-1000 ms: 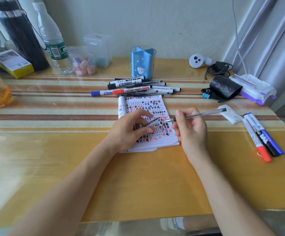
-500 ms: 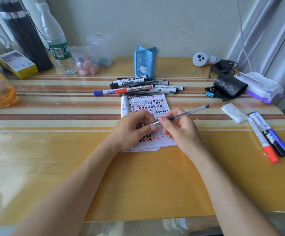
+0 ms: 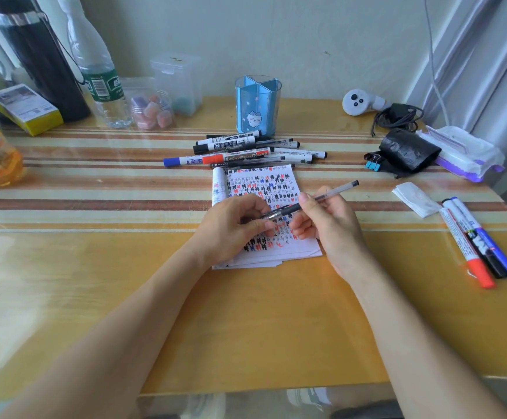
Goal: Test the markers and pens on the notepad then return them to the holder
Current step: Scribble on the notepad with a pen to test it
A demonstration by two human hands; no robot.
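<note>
A clear-barrelled gel pen (image 3: 330,193) lies slanted over the notepad (image 3: 264,182), which is covered in black, red and blue marks. My right hand (image 3: 333,225) grips the pen's barrel near the black grip. My left hand (image 3: 231,231) pinches the capped tip end of the same pen, its heel resting on the pad. Behind the pad lies a pile of markers and pens (image 3: 240,152). The blue pen holder (image 3: 258,107) stands upright behind the pile, with nothing showing above its rim. Three markers (image 3: 476,240), red, black and blue, lie side by side at the right.
A folded tissue (image 3: 415,199), a black pouch (image 3: 409,151) with binder clips and a wipes pack (image 3: 461,149) sit at the right. Bottles (image 3: 97,71), a small jar (image 3: 152,111), a clear box (image 3: 176,80) and a yellow box (image 3: 25,108) line the back left.
My hands have come together over the notepad. The cap held in my left hand has met the pen's tip, and the pen has shifted left and tilted more steeply.
</note>
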